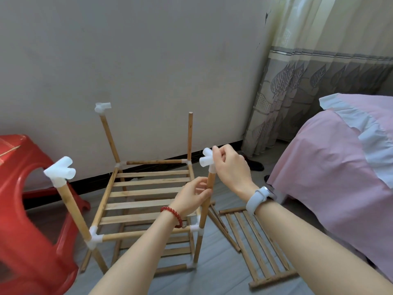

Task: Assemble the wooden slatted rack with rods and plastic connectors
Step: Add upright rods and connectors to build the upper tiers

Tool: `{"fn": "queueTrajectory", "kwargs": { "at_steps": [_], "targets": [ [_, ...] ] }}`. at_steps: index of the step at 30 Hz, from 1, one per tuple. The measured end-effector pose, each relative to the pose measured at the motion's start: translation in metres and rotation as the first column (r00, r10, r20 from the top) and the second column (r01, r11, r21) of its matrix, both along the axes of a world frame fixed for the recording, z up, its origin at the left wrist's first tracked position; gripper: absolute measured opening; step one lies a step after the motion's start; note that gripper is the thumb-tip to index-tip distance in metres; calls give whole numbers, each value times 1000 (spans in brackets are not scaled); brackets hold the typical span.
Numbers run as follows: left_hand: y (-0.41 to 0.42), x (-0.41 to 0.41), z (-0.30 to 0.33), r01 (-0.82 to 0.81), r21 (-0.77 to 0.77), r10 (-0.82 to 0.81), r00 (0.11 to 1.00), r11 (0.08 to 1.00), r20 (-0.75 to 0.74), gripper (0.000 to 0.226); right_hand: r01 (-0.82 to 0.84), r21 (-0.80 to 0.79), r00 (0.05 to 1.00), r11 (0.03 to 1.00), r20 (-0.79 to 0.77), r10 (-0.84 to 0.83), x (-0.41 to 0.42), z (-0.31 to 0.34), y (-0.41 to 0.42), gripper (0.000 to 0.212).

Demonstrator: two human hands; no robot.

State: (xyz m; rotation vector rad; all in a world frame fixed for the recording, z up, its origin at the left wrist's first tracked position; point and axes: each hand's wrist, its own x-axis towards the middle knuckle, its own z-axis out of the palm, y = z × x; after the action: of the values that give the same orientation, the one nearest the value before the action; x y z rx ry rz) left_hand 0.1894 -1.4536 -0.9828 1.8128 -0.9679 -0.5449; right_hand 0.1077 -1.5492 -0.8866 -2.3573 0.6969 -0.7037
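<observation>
The wooden rack [146,192] stands on the floor with two slatted shelves joined by white plastic connectors. Four rods rise from its upper shelf. My left hand [191,198] grips the near right rod [205,207] below its top. My right hand [230,167] pinches the white connector [205,159] sitting on that rod's top end. The near left rod [73,209] carries a connector [60,172], and so does the far left rod [102,107]. The far right rod [190,135] has a bare top.
A loose slatted panel [255,243] lies on the floor to the right of the rack, with loose rods [221,228] beside it. A red plastic stool [27,209] stands at the left. A pink-covered bed [336,171] fills the right, with the wall and curtain behind.
</observation>
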Motion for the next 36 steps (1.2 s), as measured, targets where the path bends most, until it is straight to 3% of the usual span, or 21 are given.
{"fn": "queueTrajectory", "kwargs": {
  "at_steps": [3, 6, 8, 11, 13, 15, 17, 19, 22, 26, 32, 36],
  "targets": [
    [36, 0, -18, -150, 31, 147, 985, 988, 91, 45, -35, -53, 951, 998, 305, 49, -16, -29, 3, 17],
    [84, 7, -48, -292, 90, 267, 938, 952, 220, 43, -151, -262, 882, 953, 399, 249, -22, -57, 13, 12],
    [115, 18, -67, -381, 159, 323, 897, 911, 301, 41, -271, -370, 862, 889, 318, 395, -18, -77, 24, 14],
    [152, 35, -94, -471, 315, 299, 834, 824, 464, 42, -501, -399, 842, 768, -20, 539, -1, -121, 43, 24],
    [169, 40, -112, -467, 450, 188, 823, 761, 536, 45, -610, -321, 792, 725, -289, 538, 11, -164, 56, 36],
    [178, 47, -134, -456, 544, 83, 814, 704, 575, 51, -647, -304, 746, 699, -440, 499, 23, -209, 69, 45],
    [181, 55, -153, -478, 543, 35, 772, 690, 635, 64, -638, -352, 756, 685, -453, 472, 31, -240, 78, 50],
    [180, 61, -163, -494, 482, 33, 722, 724, 691, 77, -578, -424, 813, 698, -380, 442, 35, -259, 74, 69],
    [165, 65, -167, -487, 448, 62, 726, 749, 685, 66, -521, -495, 852, 695, -351, 389, 42, -261, 54, 81],
    [125, 62, -166, -471, 449, 88, 758, 759, 646, 44, -509, -511, 854, 693, -402, 331, 48, -258, 16, 80],
    [53, 66, -165, -416, 452, 57, 782, 789, 621, 44, -468, -470, 863, 748, -426, 273, 47, -258, -53, 72],
    [19, 66, -161, -379, 491, 9, 799, 785, 602, 47, -412, -508, 899, 757, -359, 249, 43, -265, -84, 72]
  ]
}}
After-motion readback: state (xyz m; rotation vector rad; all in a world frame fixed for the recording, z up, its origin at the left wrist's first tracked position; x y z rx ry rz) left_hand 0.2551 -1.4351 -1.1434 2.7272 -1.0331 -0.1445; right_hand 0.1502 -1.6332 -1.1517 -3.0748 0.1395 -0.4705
